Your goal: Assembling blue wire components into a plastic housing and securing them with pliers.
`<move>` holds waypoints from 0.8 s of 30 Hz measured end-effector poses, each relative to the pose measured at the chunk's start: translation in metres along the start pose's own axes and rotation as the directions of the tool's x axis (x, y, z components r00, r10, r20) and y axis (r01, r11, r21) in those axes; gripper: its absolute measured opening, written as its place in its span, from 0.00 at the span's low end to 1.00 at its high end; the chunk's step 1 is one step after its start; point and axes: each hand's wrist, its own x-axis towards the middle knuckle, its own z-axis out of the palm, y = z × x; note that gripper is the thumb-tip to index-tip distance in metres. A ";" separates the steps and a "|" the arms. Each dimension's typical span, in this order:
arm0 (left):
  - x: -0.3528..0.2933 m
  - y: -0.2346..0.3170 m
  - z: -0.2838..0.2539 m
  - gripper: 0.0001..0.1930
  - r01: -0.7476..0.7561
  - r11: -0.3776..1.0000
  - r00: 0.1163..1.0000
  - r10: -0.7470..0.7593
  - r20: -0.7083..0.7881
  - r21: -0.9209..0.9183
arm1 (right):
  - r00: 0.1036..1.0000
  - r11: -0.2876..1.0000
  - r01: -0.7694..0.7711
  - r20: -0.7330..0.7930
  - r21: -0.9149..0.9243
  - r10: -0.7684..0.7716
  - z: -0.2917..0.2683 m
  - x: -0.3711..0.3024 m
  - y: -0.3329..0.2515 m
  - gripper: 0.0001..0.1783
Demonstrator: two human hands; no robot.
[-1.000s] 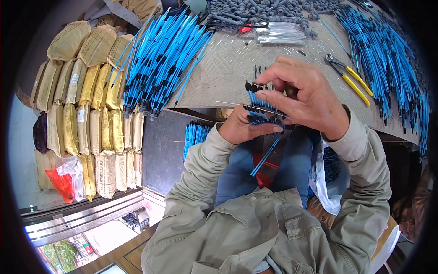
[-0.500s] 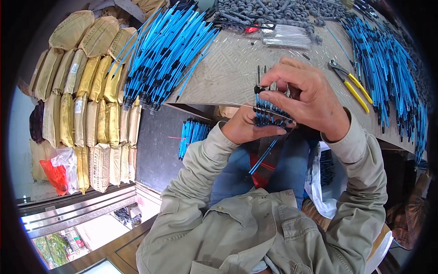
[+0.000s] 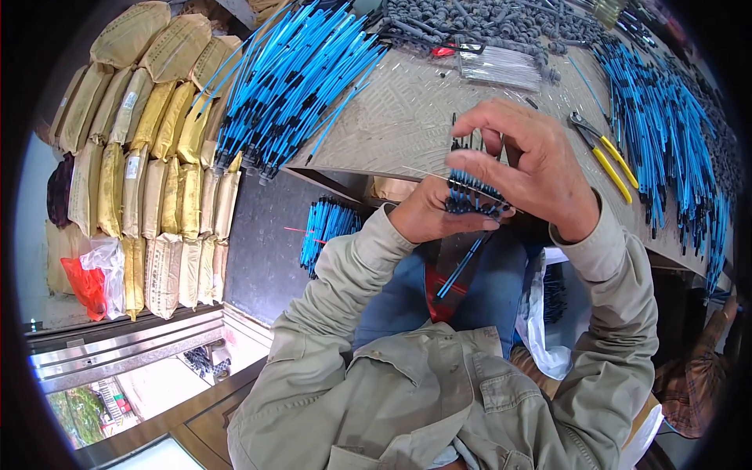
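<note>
We clasp the blue-and-black rod bundle (image 3: 471, 205) in the left hand (image 3: 421, 215), long axis roughly fore-and-aft; the right hand (image 3: 526, 163), thumb and forefinger parted, is nearer its far ends.

"Is any writing legible?"
"None can be read. Brown wrapped packages (image 3: 163, 276) at left carry dark print, and some bear white labels (image 3: 132, 168), all too small to make out."

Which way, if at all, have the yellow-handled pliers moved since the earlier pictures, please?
No: the pliers lie in the same place on the tabletop, beside the right-hand blue pile.
</note>
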 end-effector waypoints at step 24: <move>0.012 -0.004 -0.007 0.11 -0.085 0.992 0.974 0.062 0.220 0.097 | 0.933 0.934 0.156 0.358 -0.321 -0.032 0.017 -0.065 0.092 0.32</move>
